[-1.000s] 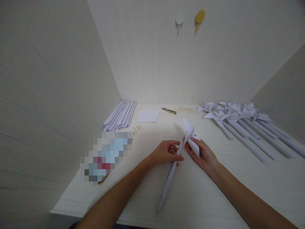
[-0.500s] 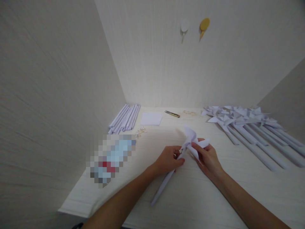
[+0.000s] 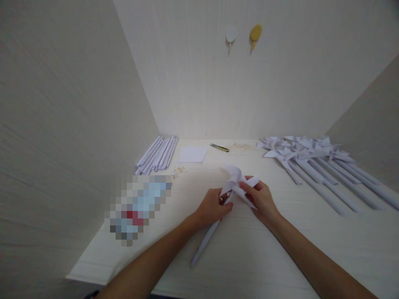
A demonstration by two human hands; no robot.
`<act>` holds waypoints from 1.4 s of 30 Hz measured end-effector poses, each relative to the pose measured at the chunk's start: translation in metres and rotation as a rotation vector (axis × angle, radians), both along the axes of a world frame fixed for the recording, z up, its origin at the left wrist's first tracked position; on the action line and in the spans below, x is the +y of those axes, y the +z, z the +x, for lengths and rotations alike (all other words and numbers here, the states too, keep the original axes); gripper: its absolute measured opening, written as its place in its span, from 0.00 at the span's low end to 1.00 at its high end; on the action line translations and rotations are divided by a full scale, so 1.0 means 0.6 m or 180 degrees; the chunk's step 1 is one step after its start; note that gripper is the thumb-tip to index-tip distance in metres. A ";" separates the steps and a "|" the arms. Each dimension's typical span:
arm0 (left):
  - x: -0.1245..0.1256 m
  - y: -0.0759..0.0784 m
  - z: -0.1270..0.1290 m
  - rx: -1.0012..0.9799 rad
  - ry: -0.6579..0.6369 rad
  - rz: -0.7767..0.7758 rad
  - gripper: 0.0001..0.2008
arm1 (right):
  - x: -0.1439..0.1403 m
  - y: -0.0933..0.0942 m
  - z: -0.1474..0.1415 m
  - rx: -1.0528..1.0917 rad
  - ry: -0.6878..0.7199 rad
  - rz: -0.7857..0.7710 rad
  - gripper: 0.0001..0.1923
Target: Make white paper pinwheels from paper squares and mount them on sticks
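While a bundle of white rolled paper tubes (image 3: 157,154) lies against the left wall with no heads fitted, a small scatter of pale fasteners (image 3: 178,170) sits just in front of it and a blurred-out patch (image 3: 139,205) covers something nearer the pale wooden table's (image 3: 249,257) front edge. Further back lie a flat white paper square (image 3: 192,154), a small pair of dark snips with a yellow handle (image 3: 219,147) and another little heap of pale bits (image 3: 241,145). At the centre, the left hand (image 3: 212,206) is closed around the top of a white rolled paper stick (image 3: 204,241), whose lower end slants down towards the front edge, resting on or just above the table. Touching that stick's top is a white folded paper pinwheel head (image 3: 237,182), which the right hand (image 3: 262,199) pinches by its blades between thumb and fingers. To the right lies a row of finished white paper pinwheels (image 3: 311,162) on long sticks, heads towards the back wall. Judging by these piles, much work is done and this one is at the joining stage, with the loose tubes yet to be used. Whether the head is already pinned cannot be told.
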State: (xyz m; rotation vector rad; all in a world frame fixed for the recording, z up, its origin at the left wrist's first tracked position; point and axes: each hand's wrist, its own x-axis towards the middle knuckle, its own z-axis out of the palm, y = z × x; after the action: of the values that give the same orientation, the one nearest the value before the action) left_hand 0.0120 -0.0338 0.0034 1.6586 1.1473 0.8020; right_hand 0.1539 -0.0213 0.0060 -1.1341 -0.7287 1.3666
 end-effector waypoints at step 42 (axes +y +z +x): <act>0.042 0.004 -0.018 -0.1807 -0.0082 -0.1429 0.16 | 0.024 0.002 0.009 0.0893 -0.0396 0.0170 0.14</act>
State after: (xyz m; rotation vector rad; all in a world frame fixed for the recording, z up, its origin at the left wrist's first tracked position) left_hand 0.0012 -0.0084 0.0057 0.9832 0.8200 0.8508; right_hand 0.1594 -0.0068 0.0070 -0.9067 -0.4810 1.3579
